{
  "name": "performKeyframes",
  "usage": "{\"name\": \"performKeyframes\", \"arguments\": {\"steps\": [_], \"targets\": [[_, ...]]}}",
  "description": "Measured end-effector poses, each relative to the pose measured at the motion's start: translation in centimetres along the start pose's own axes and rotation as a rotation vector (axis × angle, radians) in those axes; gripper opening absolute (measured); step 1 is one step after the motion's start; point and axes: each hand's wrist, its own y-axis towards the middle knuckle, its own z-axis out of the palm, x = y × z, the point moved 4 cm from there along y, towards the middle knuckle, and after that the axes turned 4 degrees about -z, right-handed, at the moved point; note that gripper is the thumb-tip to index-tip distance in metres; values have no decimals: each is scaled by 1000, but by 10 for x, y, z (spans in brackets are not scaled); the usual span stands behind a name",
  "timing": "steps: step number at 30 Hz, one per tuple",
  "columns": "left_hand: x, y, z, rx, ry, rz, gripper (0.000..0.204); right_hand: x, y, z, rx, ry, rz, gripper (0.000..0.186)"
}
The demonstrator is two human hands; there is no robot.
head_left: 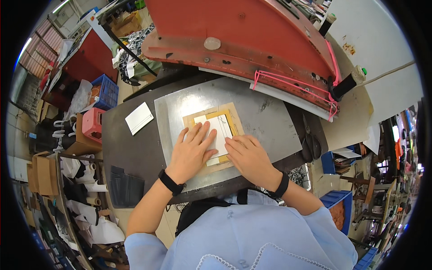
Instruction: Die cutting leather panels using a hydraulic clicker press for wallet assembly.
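A white rectangular piece (216, 123) with thin dark lines lies on a square yellow-and-tan board (228, 111). My left hand (193, 146) is spread flat over its left side, fingers apart. My right hand (249, 157) rests at its right edge, fingers stretched out and fingertips touching the piece and the board. The board lies on a grey metal plate (270, 121) on the dark table (128, 157). Left of the plate is a white stack of lined pieces (139, 118). Whatever is under my palms is hidden.
A large red machine arm (216, 27) with pink cord (288, 81) overhangs the plate's far side. Scissors (309, 139) lie at the table's right edge, dark sheets (126, 188) at its left front corner. Left stand a red stool (92, 125) and a blue crate (107, 92).
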Motion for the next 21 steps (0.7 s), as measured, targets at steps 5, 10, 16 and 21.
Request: {"name": "performKeyframes", "arguments": {"steps": [5, 10, 16, 21], "targets": [[-2, 3, -3, 36, 18, 13, 53, -2, -7, -6, -28, -32, -53, 36], [4, 0, -4, 72, -36, -1, 51, -82, -44, -120, -740, 59, 524, 54], [4, 7, -12, 125, -217, -18, 55, -203, -71, -200, -960, 617, 601, 46], [-3, -12, -40, -222, -331, -86, 55, -219, -79, -189, -1056, 562, 532, 42]]}}
